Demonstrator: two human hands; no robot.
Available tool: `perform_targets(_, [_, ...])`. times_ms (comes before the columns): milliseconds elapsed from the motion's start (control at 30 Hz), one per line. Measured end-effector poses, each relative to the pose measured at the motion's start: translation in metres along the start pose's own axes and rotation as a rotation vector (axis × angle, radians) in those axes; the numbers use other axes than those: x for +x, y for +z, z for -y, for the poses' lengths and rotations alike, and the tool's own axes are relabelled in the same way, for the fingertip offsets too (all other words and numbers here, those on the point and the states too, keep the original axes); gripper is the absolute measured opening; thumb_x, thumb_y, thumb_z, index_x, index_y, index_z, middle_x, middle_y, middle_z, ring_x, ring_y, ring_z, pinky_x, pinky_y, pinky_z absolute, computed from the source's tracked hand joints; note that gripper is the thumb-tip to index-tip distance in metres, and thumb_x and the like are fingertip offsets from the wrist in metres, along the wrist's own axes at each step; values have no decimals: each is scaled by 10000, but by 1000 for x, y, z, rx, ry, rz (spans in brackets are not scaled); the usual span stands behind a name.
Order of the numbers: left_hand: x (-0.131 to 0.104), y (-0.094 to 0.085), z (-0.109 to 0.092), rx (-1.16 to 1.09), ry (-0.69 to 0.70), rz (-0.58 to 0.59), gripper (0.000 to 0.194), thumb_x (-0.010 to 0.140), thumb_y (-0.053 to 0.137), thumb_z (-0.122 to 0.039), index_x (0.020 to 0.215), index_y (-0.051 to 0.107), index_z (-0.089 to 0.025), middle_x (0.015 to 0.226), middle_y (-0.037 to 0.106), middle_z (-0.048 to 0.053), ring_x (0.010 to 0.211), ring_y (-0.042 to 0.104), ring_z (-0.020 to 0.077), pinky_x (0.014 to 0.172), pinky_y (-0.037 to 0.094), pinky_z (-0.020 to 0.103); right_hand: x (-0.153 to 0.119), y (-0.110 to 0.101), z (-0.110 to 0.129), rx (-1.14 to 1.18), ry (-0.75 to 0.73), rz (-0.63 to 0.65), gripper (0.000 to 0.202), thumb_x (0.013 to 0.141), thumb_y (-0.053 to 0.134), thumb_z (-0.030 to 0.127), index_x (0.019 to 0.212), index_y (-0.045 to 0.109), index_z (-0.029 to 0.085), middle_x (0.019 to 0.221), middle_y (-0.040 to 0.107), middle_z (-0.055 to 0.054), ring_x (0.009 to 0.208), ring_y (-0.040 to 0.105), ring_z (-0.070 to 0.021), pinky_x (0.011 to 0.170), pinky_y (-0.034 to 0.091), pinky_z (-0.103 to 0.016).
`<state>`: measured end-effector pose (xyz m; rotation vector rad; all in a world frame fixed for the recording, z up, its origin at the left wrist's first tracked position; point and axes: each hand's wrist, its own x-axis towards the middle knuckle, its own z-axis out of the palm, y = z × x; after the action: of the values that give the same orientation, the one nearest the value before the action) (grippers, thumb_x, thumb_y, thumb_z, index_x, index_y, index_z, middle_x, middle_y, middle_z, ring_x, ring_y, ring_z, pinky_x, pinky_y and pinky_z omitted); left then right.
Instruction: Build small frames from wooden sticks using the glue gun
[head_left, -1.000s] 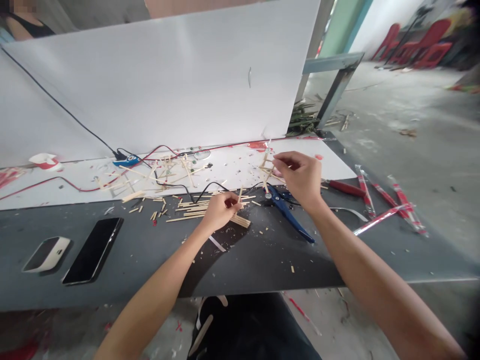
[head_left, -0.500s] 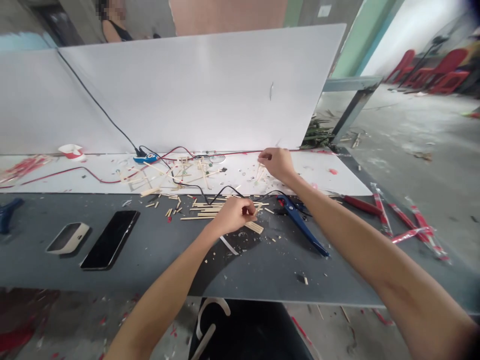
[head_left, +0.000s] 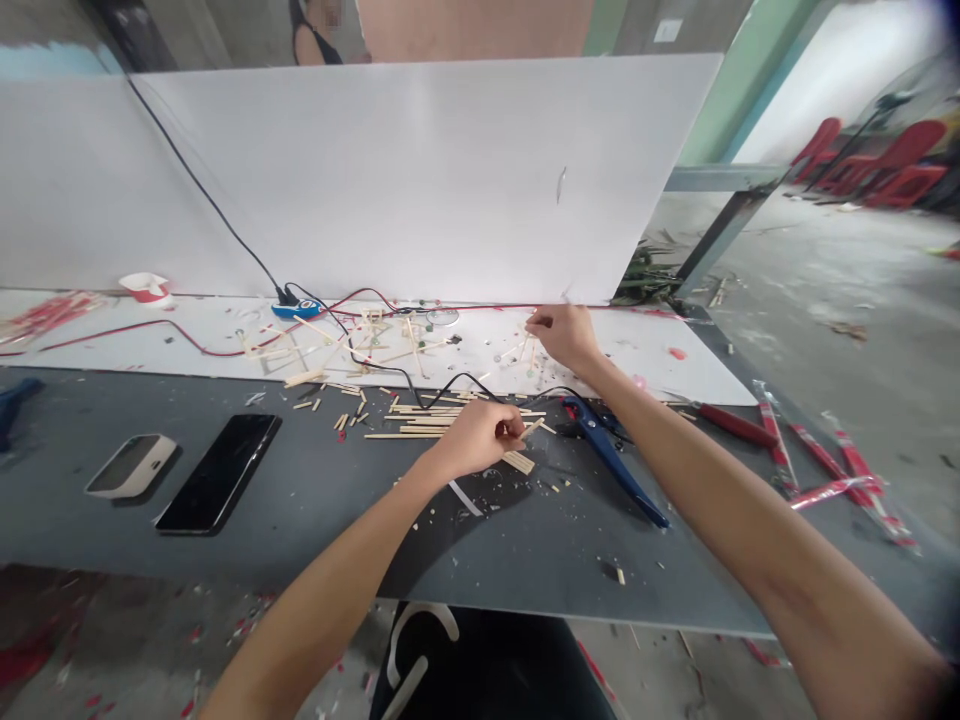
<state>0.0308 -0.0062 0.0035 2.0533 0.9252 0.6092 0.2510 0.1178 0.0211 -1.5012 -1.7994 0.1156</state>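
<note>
My left hand (head_left: 484, 437) is closed in a pinch on a short wooden stick (head_left: 533, 430), above the dark table. Beneath and behind it lie many thin wooden sticks (head_left: 420, 422) and a flat bundle of sticks (head_left: 517, 462). My right hand (head_left: 562, 335) is over the white board, its fingertips pinched at the top of a small frame of thin sticks (head_left: 529, 350). Right of my left hand rests a blue-handled cutting tool (head_left: 619, 468). Other joined stick pieces (head_left: 409, 338) stand on the white board.
A phone (head_left: 219, 474) and a small white device (head_left: 132, 466) lie at left. Black cable crosses the sticks from a blue power strip (head_left: 297, 308). A red-handled tool (head_left: 739, 425) and red wrappers (head_left: 832, 490) lie at right. Behind rises a white panel (head_left: 375, 180); a person (head_left: 315, 45) is beyond.
The view has shifted slightly. My left hand's short stick now points out to the right of the fingertips. The small stick frame under my right hand shows more spread legs.
</note>
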Motion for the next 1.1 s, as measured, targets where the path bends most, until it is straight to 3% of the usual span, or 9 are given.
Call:
perform_targets(433, [0,3,0,0,40,12,104,781,690,-64,742,686,-161,725,702,16,675,637,137,616,415,240,-4,6,-16,32,39,-69,148,749,668,240,769,797,171,702,748,-52,665,644,-195,672,453,-308])
perform_targets(833, [-1,3,0,21,66,15,86,800,692,-99,743,680,-162,707,678,16,641,595,131,608,391,250,-2,10,-1,-13,-25,-29,144,771,648,233,776,775,166,746,760,-75,712,669,-214,706,454,-312])
perform_targets(1000, [-1,4,-1,57,92,9,98,798,677,-73,750,681,-157,746,710,29,672,622,136,624,396,250,-5,5,-8,-39,-12,-90,260,767,626,208,965,787,165,771,765,-71,709,675,-211,750,481,-320])
perform_targets(1100, [-2,4,-1,84,98,14,103,804,669,-76,751,686,-162,739,708,27,655,617,133,618,393,252,-7,3,-12,-51,-5,-102,267,767,624,219,972,786,166,808,773,-79,728,679,-214,771,493,-330])
